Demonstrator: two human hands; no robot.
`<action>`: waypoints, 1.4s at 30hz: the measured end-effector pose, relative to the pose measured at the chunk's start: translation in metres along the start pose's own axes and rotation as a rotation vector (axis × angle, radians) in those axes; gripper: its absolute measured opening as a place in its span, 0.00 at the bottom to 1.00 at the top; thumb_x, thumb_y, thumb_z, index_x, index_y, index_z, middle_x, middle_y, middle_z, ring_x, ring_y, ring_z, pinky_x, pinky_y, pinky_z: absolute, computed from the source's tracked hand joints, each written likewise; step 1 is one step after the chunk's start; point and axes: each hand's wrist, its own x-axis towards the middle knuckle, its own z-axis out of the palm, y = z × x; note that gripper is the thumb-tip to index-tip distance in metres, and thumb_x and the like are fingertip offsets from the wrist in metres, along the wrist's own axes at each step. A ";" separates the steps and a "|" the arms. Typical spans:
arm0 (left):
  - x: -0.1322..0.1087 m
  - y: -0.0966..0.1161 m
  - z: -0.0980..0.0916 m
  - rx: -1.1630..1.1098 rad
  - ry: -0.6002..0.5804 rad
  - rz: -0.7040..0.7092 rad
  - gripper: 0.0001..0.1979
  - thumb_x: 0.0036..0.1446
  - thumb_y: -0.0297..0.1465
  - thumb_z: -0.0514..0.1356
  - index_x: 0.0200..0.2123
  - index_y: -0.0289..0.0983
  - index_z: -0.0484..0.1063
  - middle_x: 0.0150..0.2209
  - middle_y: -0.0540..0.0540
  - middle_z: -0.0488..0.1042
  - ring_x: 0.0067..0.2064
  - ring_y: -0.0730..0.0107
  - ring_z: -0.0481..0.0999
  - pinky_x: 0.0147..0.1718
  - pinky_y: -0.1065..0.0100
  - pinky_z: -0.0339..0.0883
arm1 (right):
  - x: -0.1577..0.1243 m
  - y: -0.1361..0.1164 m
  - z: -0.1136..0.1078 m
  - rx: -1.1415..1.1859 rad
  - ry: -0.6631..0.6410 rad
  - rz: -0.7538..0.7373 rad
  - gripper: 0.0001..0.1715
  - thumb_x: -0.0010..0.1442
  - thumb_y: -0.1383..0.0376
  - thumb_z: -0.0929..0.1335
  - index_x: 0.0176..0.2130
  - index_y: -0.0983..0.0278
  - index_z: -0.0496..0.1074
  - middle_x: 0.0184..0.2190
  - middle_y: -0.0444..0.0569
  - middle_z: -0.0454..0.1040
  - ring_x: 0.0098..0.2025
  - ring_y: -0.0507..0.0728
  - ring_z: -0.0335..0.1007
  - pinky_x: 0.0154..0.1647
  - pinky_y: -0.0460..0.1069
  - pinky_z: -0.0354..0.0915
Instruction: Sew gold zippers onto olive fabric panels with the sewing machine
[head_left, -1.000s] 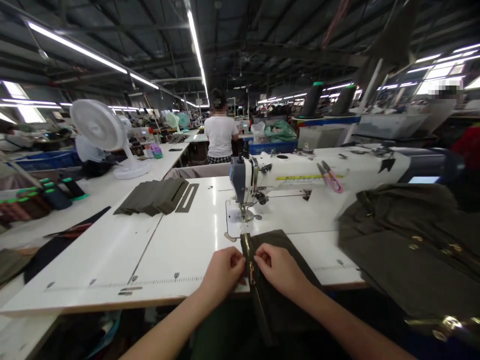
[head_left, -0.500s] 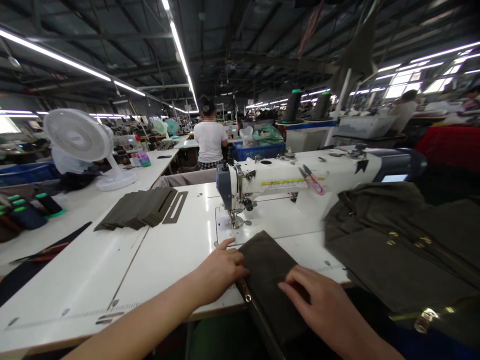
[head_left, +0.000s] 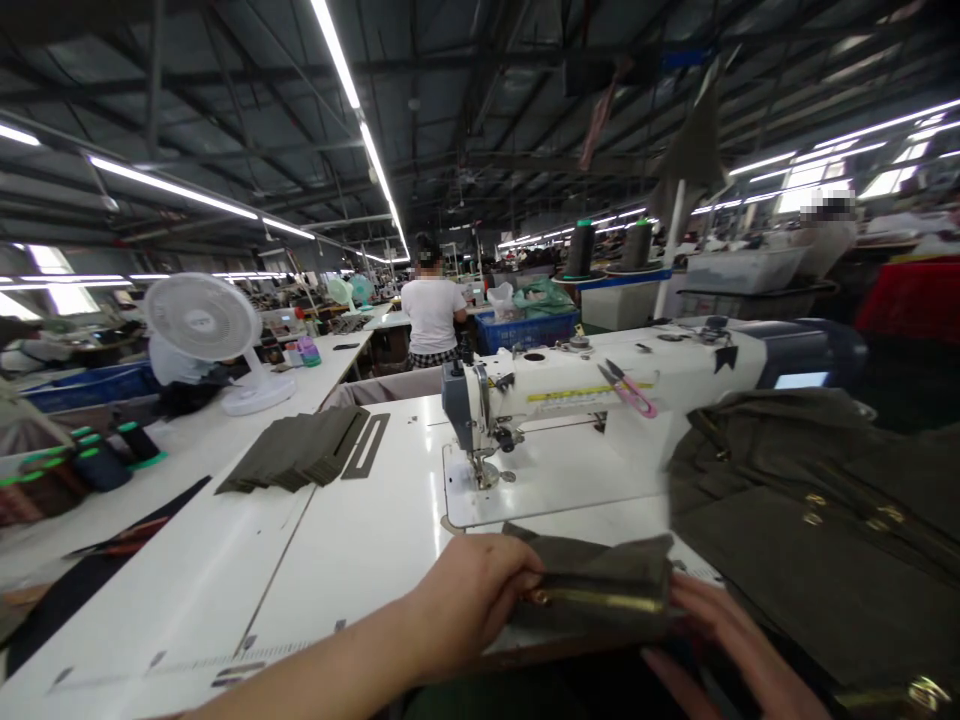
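Note:
My left hand point(head_left: 480, 595) is closed on the left end of a dark olive fabric piece point(head_left: 600, 575), beside a small metal zipper pull. A gold-coloured zipper point(head_left: 607, 600) runs along the near side of this piece, which lies folded at the table's front edge. My right hand point(head_left: 739, 645), a little blurred, is at its right end; the fingertips touch the edge, and the thumb is spread away below. Beyond the fabric stands a white sewing machine point(head_left: 555, 385), its presser foot point(head_left: 486, 475) above the bed and apart from the cloth.
A stack of olive fabric pieces point(head_left: 296, 450) lies left of the machine, with a flat slotted piece point(head_left: 366, 447) beside it. Olive fabric with zippers point(head_left: 795, 510) is heaped at right. Pink-handled snips point(head_left: 634, 390) rest on the machine arm. A white fan point(head_left: 202, 320) stands at left.
The fabric piece has turned and folded, so its zipper now runs crosswise. My right hand has moved right and down, from the fabric's top to its right end. The view has shifted slightly.

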 end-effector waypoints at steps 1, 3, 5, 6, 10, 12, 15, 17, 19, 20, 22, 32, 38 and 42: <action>0.003 0.009 -0.005 -0.044 0.045 -0.048 0.10 0.60 0.26 0.46 0.36 0.37 0.66 0.29 0.48 0.71 0.31 0.72 0.70 0.32 0.74 0.62 | 0.010 -0.006 -0.002 0.029 0.075 0.006 0.26 0.46 0.52 0.68 0.45 0.58 0.69 0.48 0.52 0.70 0.47 0.63 0.67 0.46 0.54 0.66; 0.008 0.027 -0.016 -0.137 0.123 -0.106 0.09 0.60 0.27 0.47 0.35 0.37 0.66 0.27 0.50 0.71 0.28 0.73 0.69 0.30 0.74 0.62 | 0.028 -0.019 -0.005 0.120 0.108 0.077 0.31 0.43 0.49 0.69 0.45 0.60 0.68 0.48 0.54 0.69 0.45 0.65 0.69 0.45 0.56 0.67; 0.012 0.042 -0.024 -0.233 0.196 -0.126 0.09 0.60 0.28 0.47 0.33 0.37 0.66 0.25 0.50 0.70 0.27 0.74 0.69 0.28 0.75 0.61 | 0.041 -0.030 -0.006 0.242 -0.032 0.181 0.30 0.43 0.46 0.68 0.42 0.60 0.70 0.43 0.55 0.73 0.40 0.65 0.71 0.40 0.56 0.70; 0.014 0.048 -0.026 -0.269 0.233 -0.127 0.09 0.60 0.28 0.48 0.32 0.37 0.66 0.25 0.50 0.70 0.27 0.74 0.69 0.28 0.75 0.61 | 0.044 -0.034 -0.007 0.305 -0.122 0.223 0.29 0.44 0.45 0.67 0.40 0.60 0.71 0.41 0.54 0.74 0.38 0.64 0.72 0.38 0.55 0.70; 0.015 0.059 -0.028 -0.296 0.377 -0.172 0.09 0.60 0.30 0.49 0.31 0.37 0.66 0.24 0.51 0.69 0.26 0.74 0.68 0.27 0.74 0.60 | 0.047 -0.042 -0.008 0.422 -0.213 0.258 0.30 0.48 0.44 0.65 0.41 0.62 0.71 0.39 0.54 0.75 0.35 0.63 0.73 0.37 0.53 0.71; 0.015 0.058 -0.025 -0.286 0.425 -0.216 0.09 0.60 0.30 0.49 0.30 0.37 0.66 0.23 0.51 0.68 0.25 0.74 0.66 0.26 0.74 0.59 | 0.047 -0.041 -0.008 0.423 -0.023 0.232 0.34 0.45 0.44 0.66 0.46 0.62 0.68 0.41 0.54 0.74 0.36 0.63 0.73 0.34 0.52 0.72; 0.015 0.054 -0.020 -0.307 0.448 -0.263 0.09 0.60 0.31 0.49 0.30 0.37 0.66 0.22 0.51 0.68 0.24 0.74 0.66 0.25 0.74 0.58 | 0.047 -0.040 -0.007 0.378 0.184 0.217 0.35 0.41 0.45 0.68 0.45 0.59 0.67 0.43 0.53 0.73 0.40 0.63 0.71 0.34 0.51 0.71; 0.014 0.052 -0.018 -0.346 0.443 -0.276 0.09 0.60 0.31 0.49 0.33 0.37 0.68 0.25 0.51 0.71 0.27 0.73 0.68 0.27 0.75 0.60 | 0.046 -0.043 -0.006 0.321 0.095 0.225 0.29 0.42 0.46 0.69 0.40 0.60 0.70 0.40 0.53 0.74 0.41 0.63 0.71 0.36 0.50 0.70; 0.013 0.051 -0.017 -0.378 0.432 -0.256 0.09 0.61 0.30 0.49 0.38 0.39 0.69 0.30 0.51 0.74 0.31 0.72 0.71 0.31 0.75 0.62 | 0.046 -0.048 -0.001 0.333 -0.107 0.234 0.26 0.46 0.46 0.67 0.39 0.61 0.72 0.38 0.53 0.74 0.40 0.62 0.70 0.36 0.50 0.68; 0.012 0.050 -0.017 -0.384 0.421 -0.245 0.10 0.60 0.30 0.49 0.40 0.40 0.69 0.32 0.51 0.75 0.33 0.72 0.72 0.33 0.75 0.63 | 0.045 -0.051 0.002 0.378 -0.218 0.236 0.27 0.48 0.46 0.66 0.40 0.62 0.72 0.38 0.53 0.74 0.40 0.61 0.70 0.37 0.50 0.68; 0.010 0.049 -0.017 -0.381 0.400 -0.233 0.10 0.60 0.30 0.50 0.41 0.41 0.69 0.33 0.52 0.75 0.34 0.72 0.73 0.34 0.75 0.64 | 0.045 -0.056 0.011 0.506 -0.398 0.246 0.29 0.51 0.46 0.65 0.43 0.64 0.70 0.39 0.54 0.73 0.40 0.61 0.69 0.37 0.51 0.67; 0.007 0.045 -0.021 -0.441 0.471 -0.389 0.13 0.58 0.37 0.52 0.40 0.37 0.70 0.31 0.48 0.75 0.32 0.68 0.74 0.30 0.73 0.67 | 0.049 -0.064 0.020 0.766 -0.230 0.293 0.21 0.47 0.50 0.69 0.29 0.65 0.68 0.28 0.47 0.71 0.35 0.57 0.67 0.36 0.49 0.62; -0.008 -0.002 0.011 -0.611 0.409 -0.627 0.19 0.57 0.41 0.51 0.44 0.32 0.66 0.21 0.50 0.69 0.23 0.68 0.71 0.19 0.70 0.67 | 0.062 -0.028 0.015 0.420 -0.053 0.241 0.18 0.48 0.51 0.67 0.24 0.61 0.59 0.18 0.40 0.63 0.23 0.52 0.61 0.24 0.46 0.58; -0.033 -0.033 0.027 -0.213 0.272 -0.575 0.22 0.58 0.40 0.49 0.51 0.33 0.61 0.37 0.39 0.74 0.35 0.59 0.75 0.32 0.57 0.72 | 0.069 0.006 0.040 0.139 -0.150 0.182 0.12 0.48 0.54 0.63 0.25 0.60 0.60 0.18 0.40 0.65 0.23 0.54 0.64 0.26 0.48 0.60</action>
